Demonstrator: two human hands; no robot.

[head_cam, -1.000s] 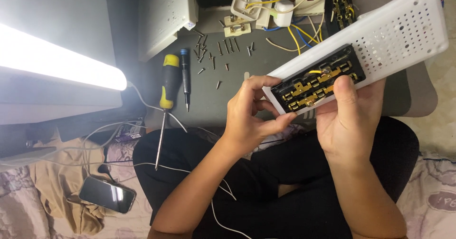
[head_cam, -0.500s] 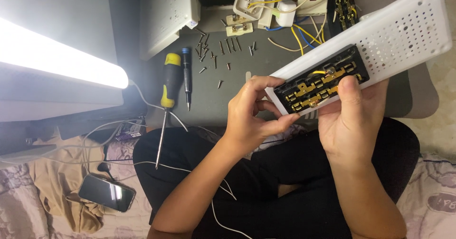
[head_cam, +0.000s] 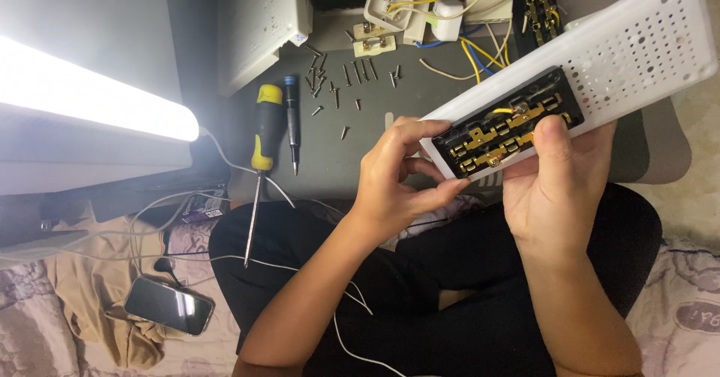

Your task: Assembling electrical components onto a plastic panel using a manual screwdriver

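Both hands (head_cam: 559,189) gripping power strip (head_cam: 592,85)

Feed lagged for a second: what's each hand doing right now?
Left hand: fingers curled at the near end of the white power strip, touching it.
Right hand: gripping the strip from below, thumb on the exposed brass contacts.

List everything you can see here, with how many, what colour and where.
Power strip: one, white, open end showing brass contacts, held in both hands.
Screwdriver: one, yellow and black, on dark mat.
Small driver: one, dark, beside it.
Screws: many, dark, scattered on mat.
Socket parts: several, white, yellow and blue wires, top.
Lamp: one, lit, left.
Phone: one, dark, lower left.
Left hand: at strip's end.
Right hand: thumb on contacts.
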